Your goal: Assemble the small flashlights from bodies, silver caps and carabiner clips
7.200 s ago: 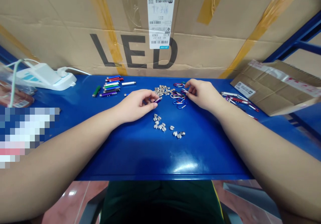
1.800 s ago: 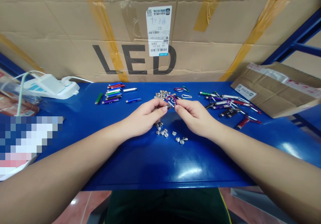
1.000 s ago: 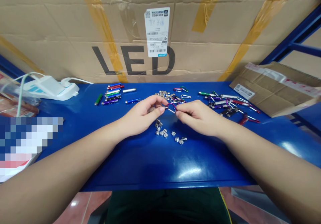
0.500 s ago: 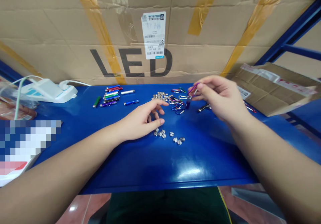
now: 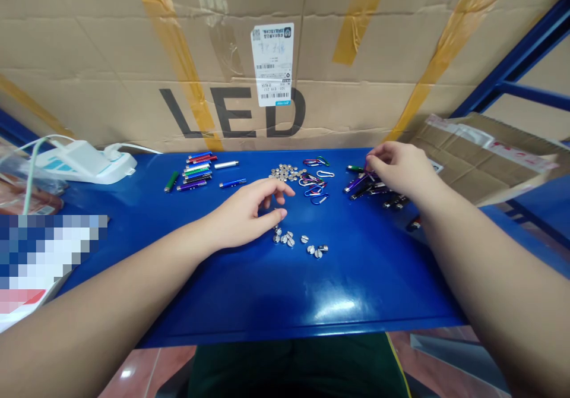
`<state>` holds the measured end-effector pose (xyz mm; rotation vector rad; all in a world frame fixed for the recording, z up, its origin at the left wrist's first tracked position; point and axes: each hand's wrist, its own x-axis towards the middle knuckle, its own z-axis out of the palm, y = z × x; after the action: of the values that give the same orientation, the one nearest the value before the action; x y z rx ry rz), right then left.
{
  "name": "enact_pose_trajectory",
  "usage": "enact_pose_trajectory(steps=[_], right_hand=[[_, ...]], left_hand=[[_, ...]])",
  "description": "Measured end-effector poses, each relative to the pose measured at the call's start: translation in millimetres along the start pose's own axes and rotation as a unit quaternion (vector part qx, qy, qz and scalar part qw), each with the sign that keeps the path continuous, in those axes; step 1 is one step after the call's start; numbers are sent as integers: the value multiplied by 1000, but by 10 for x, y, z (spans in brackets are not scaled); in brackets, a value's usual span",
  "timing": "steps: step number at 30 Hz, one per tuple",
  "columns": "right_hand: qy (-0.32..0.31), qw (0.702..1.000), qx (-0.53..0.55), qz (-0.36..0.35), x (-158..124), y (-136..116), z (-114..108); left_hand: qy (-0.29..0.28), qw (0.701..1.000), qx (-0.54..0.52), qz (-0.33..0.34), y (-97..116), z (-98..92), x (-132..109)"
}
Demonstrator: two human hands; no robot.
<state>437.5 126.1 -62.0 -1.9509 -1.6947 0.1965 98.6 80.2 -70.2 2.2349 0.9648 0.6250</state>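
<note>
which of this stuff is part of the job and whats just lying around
Part of the job:
right hand, on the mini torches with carabiners
left hand
slotted screws
silver discs
loose carabiners
bare mini torches

Lying about:
power strip
LED carton
flattened cardboard box

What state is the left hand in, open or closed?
Open: the left hand sits palm-down over the blue tabletop, fingers loosely spread with nothing visible in them, beside the small slotted silver screws.
</note>
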Motion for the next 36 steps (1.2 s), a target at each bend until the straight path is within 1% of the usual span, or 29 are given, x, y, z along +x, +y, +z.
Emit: enact_pose_trajectory(steps=[3, 6, 8, 10, 12, 13, 15, 16, 17, 19, 21, 24, 26, 28, 32, 36], right_hand=[[14, 996, -84, -8, 49, 90, -1], [4, 993, -112, -21, 94, 192, 32], [-1, 992, -119, -45, 110, 241, 53], [0, 987, -126, -99, 106, 252, 60], [-10, 976, -118, -180, 76, 217, 54], [-31, 968, -106, -225, 53, 185, 50], [-94, 947, -70, -299, -7, 99, 51], [-121, 937, -57, -323, -43, 50, 59], [-134, 930, -48, -338, -80, -2, 73], [-127, 926, -35, -353, -155, -109, 115], [-112, 922, -23, -370, -221, -212, 170], [-107, 911, -15, -399, -278, -327, 254], [-110, 905, -20, -411, -287, -359, 300], [-114, 903, -30, -414, -283, -360, 331], [-119, 909, -42, -398, -276, -339, 350], [-123, 913, -44, -386, -282, -341, 356]], left_hand=[[-4, 1000, 6, -3, 13, -7, -2], [-8, 1000, 11, -5, 26, -7, 0], [-9, 1000, 10, -4, 32, -7, 1], [-7, 1000, 8, -2, 34, -7, 3], [-5, 1000, 7, -1, 35, -10, 3], [-5, 1000, 7, 0, 36, -11, 2], [-5, 1000, 9, 1, 40, -12, -1], [-5, 1000, 10, 2, 42, -13, -2], [-5, 1000, 14, 3, 42, -13, -1], [3, 999, 33, 1, 32, -20, 8], [26, 997, 78, -3, -4, -38, 26], [65, 982, 175, -9, -110, -92, 55], [71, 970, 229, -21, -194, -139, 61], [83, 955, 281, -53, -268, -189, 50], [100, 915, 363, -145, -351, -290, 11], [78, 899, 382, -201, -360, -377, 8]])
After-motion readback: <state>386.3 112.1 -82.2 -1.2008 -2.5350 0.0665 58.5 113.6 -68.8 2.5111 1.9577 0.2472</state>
